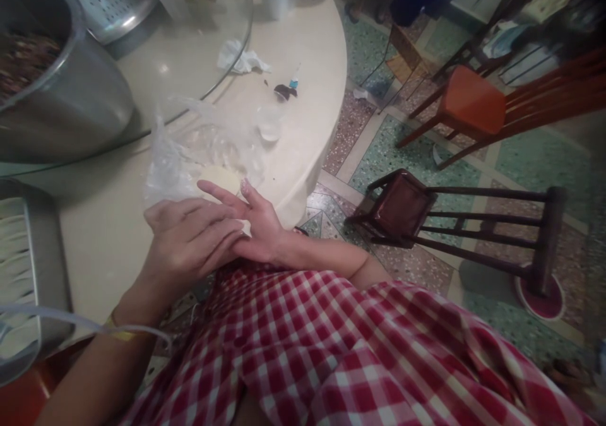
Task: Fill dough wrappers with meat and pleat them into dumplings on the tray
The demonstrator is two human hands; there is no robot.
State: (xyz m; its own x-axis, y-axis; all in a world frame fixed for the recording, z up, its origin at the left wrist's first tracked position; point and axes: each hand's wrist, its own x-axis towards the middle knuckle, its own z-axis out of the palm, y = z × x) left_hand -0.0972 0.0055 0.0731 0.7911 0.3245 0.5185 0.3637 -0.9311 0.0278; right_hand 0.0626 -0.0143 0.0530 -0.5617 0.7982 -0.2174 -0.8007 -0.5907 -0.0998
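My right hand (260, 227) lies palm up at the edge of a round cream table (307, 66), fingers stretched out and dusted with white flour. My left hand (189, 243) rests on top of it, fingers together and pressed over the right palm; a small white bit shows under its fingertips. Just beyond the fingers lies a round pale dough wrapper (220, 177) on a crumpled clear plastic bag (175, 161).
A big steel bowl (61, 91) with dark filling stands at the far left on a glass turntable (208, 41). A metal tray (28, 268) with folded white pieces sits near left. A small clear cup (269, 123), crumpled tissue (241, 57), wooden chairs (426, 211) on tiled floor to the right.
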